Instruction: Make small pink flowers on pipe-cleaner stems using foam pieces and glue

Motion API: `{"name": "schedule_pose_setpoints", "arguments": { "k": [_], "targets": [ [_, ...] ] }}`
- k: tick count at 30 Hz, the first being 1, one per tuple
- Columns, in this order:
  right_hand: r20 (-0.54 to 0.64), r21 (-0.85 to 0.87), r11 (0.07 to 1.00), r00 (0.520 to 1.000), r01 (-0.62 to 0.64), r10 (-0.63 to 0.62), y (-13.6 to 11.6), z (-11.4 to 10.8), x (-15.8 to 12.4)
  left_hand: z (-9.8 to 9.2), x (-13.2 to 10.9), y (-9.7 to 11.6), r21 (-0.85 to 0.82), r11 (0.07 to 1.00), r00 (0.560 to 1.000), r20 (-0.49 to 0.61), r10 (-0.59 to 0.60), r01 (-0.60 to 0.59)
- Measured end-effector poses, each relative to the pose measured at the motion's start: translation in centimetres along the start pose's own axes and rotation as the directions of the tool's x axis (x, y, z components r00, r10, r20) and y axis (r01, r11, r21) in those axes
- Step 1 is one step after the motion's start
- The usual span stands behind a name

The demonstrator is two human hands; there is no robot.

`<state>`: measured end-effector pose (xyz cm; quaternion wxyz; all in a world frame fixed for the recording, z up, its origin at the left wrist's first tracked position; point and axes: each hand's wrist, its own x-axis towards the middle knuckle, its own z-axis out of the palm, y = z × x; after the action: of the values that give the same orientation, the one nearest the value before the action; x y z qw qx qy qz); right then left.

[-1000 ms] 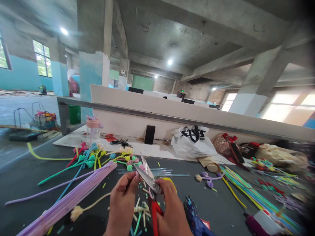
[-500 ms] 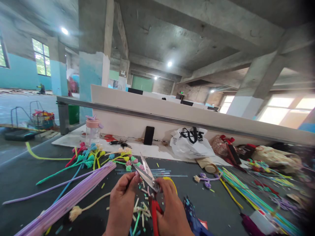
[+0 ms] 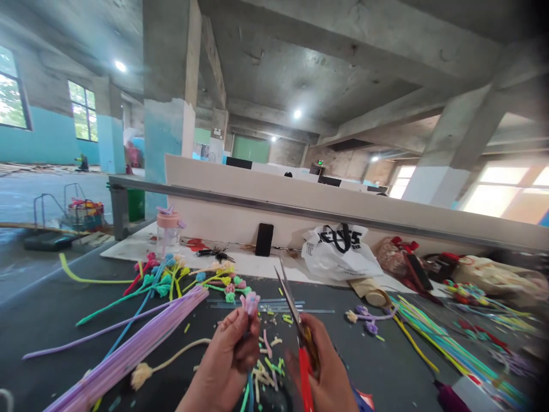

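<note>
Between the thumb and fingers of my left hand [image 3: 229, 349] is a small pink-purple flower [image 3: 250, 302] of fuzzy pipe cleaner, its petals pointing up. My right hand [image 3: 326, 366] grips red-handled scissors [image 3: 304, 366], whose blades point up and away, slightly apart and clear of the flower. Beneath the hands lie cut pipe cleaner scraps [image 3: 263, 375]. To the left of my left hand rests a cream flower on a stem [image 3: 140, 375], next to a bundle of lilac pipe cleaners [image 3: 141, 346].
Colourful pipe cleaner flowers [image 3: 165, 274] lie at the back left, near a pink-lidded bottle [image 3: 168, 234]. A black phone [image 3: 264, 239] leans on the divider beside a white bag [image 3: 338, 252]. More pipe cleaners [image 3: 454, 343] and a purple flower sprig [image 3: 371, 319] lie right.
The scissors have moved right, away from my left hand, and their blades have come closer together. The small flower now shows upright in my left fingers. The view has shifted slightly.
</note>
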<state>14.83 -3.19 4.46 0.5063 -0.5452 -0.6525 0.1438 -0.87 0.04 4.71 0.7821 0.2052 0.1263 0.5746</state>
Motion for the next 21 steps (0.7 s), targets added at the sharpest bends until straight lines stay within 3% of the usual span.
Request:
{"name": "schedule_pose_setpoints", "arguments": {
  "k": [3,6,9,12,21],
  "targets": [
    [0.015,-0.109,0.991,0.997,0.071,-0.070,-0.2,-0.4,-0.8,0.5,0.0,-0.1,0.043,0.998,0.998,-0.047,0.053,-0.051],
    [0.065,-0.228,0.964,0.990,0.134,-0.122,-0.4,-0.3,-1.4,0.9,-0.1,-0.3,0.138,0.978,0.973,-0.148,0.178,-0.158],
    [0.141,-0.301,0.943,0.985,0.142,-0.104,-0.4,0.0,-1.4,1.2,-0.3,-0.5,0.207,0.951,0.928,-0.247,0.278,-0.230],
    [0.211,-0.338,0.931,0.975,0.138,-0.067,-0.3,0.4,-1.3,1.4,-0.6,-0.7,0.209,0.947,0.904,-0.305,0.301,-0.245],
    [0.172,-0.376,0.920,0.984,0.109,-0.046,-1.2,1.4,-1.4,0.7,-0.6,-1.0,0.267,0.922,0.894,-0.278,0.353,-0.281]
  ]
}}
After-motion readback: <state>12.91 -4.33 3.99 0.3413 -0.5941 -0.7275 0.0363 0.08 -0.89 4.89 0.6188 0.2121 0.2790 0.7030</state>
